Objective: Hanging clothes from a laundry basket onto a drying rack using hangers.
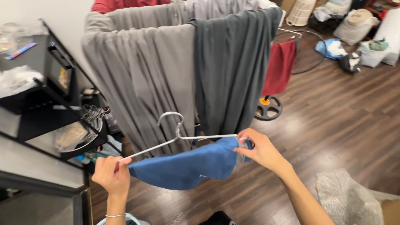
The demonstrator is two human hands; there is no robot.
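Before the drying rack [183,62]: left hand [111,174] pinches wire hanger [177,135] end; right hand [259,150] grips soft, light blue garment [187,166] at hanger's other shoulder.

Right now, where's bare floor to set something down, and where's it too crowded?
Bare wood floor lies right of the hanging dark grey garment, between the red cloth and the bubble wrap. Crowded: bags and bundles along the far right; black shelves with spare hangers on the left. Both hands, left hand and right hand, hold the metal hanger with blue cloth.
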